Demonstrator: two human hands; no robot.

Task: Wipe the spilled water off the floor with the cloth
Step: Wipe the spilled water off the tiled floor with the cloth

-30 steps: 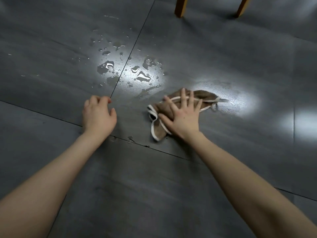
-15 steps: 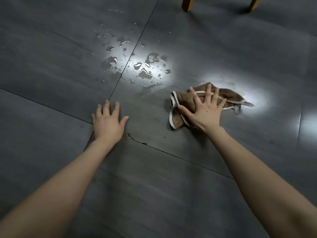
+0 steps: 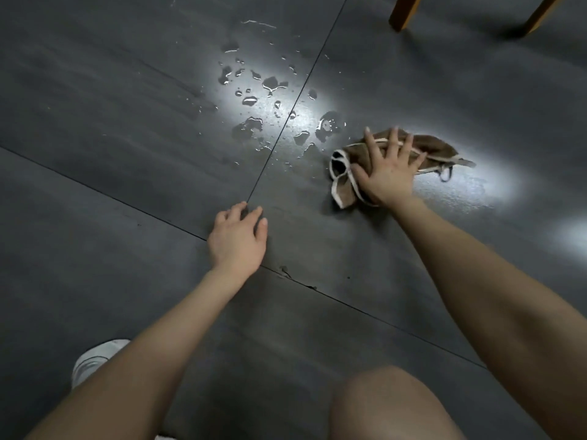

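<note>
**Flat hand on the cloth, puddles just to its left**

The right hand [image 3: 386,173] lies palm-down on a crumpled brown cloth [image 3: 436,149] with white edging. Its fingers are straight and spread apart, pressing the cloth onto the dark grey tiled floor [image 3: 127,128] rather than gripping it. The cloth sits in a bright patch of reflected light, and a thin loop of its trim trails off at the right end.

The spilled water [image 3: 254,101] lies as scattered puddles and drops on both sides of a grout line, up and to the left of the cloth. The nearest drops are just beside the cloth's left edge.

The left hand [image 3: 236,241] holds nothing. Its fingers are loosely bent and its fingertips rest on the floor near where two grout lines meet.

Two wooden chair legs [image 3: 403,12] stand at the top right. A bare knee [image 3: 381,404] and a white shoe [image 3: 93,360] show at the bottom.
</note>
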